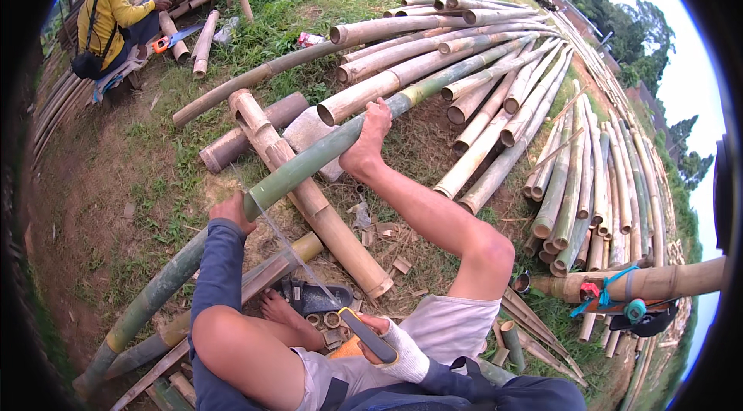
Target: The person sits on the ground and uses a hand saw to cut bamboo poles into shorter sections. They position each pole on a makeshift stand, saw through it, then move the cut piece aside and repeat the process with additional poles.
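Observation:
A long green bamboo pole (309, 154) slants from the lower left to the upper right, resting across a thick tan bamboo piece (309, 206). My left hand (234, 212) is wrapped round the pole, right beside the saw blade (288, 244). That thin blade lies against the pole; how deep it sits is hard to see. Low in the middle, my right hand (398, 349), in a whitish glove, grips the grey and yellow handle of the hand saw (368, 336). My bare right foot (370, 136) presses on the pole farther up.
Stacks of cut bamboo poles (495, 94) fill the right and back. A purplish bamboo piece (255, 131) and a stone block (316, 136) lie under the crossing. At the far left sits a person in a yellow shirt (116, 12), near an orange-handled saw (161, 45). A sandal (309, 296) lies by my left foot.

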A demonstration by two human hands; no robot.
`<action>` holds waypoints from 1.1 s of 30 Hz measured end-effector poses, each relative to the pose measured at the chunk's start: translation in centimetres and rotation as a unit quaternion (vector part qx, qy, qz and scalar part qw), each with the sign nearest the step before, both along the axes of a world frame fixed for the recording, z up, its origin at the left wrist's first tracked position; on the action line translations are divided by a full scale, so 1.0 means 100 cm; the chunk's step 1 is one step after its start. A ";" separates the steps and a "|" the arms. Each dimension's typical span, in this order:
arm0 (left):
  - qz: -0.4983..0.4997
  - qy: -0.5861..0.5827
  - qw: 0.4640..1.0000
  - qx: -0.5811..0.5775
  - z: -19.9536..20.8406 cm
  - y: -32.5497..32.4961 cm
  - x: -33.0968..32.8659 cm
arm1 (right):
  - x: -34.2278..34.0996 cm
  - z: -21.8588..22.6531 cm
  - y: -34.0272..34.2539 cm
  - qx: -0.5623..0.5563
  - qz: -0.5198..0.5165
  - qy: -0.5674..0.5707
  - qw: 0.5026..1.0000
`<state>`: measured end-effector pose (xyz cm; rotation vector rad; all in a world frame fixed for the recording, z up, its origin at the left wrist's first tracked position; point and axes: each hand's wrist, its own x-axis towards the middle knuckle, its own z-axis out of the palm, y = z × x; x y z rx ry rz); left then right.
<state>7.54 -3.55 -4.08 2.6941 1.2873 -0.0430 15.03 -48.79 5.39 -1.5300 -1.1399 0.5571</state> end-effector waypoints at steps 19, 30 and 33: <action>0.012 0.020 1.000 -0.021 -0.002 0.002 0.002 | -0.006 0.009 -0.026 -0.045 0.002 0.036 0.998; 0.033 0.021 0.999 -0.035 0.008 -0.005 0.002 | 0.026 -0.039 0.183 -0.006 0.019 0.049 0.999; 0.019 0.042 0.999 -0.026 0.010 -0.003 0.002 | 0.006 -0.031 0.095 -0.021 -0.014 0.016 1.000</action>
